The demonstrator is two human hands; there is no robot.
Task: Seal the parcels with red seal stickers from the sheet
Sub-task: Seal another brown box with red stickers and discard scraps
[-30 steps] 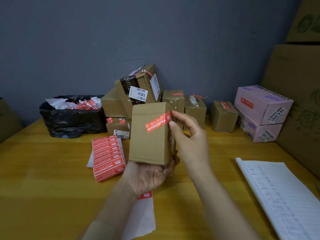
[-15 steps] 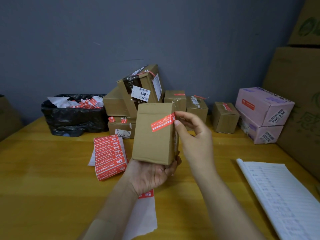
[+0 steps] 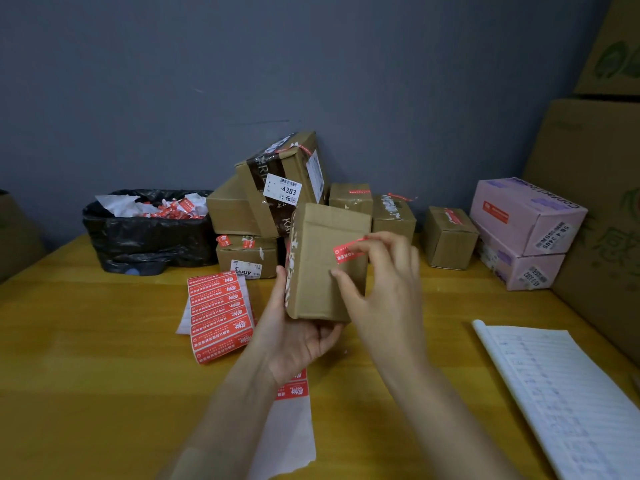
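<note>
So the left hand (image 3: 294,336) gripped the box (image 3: 322,282) from below, above the desk (image 3: 104,341), while the right hand (image 3: 384,299) curled its fingers (image 3: 379,242) onto the sticker (image 3: 346,253), lying left-right across the box's right edge.

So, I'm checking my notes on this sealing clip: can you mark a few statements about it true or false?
1. The left hand holds the parcel from below. True.
2. The right hand touches a red sticker at the parcel's edge. True.
3. The sheet lies right of the notebook. False: it lies left of it, beside the left hand.
4. The pink boxes sit in the bin. False: they are stacked on the table; the bin holds scraps.
</note>
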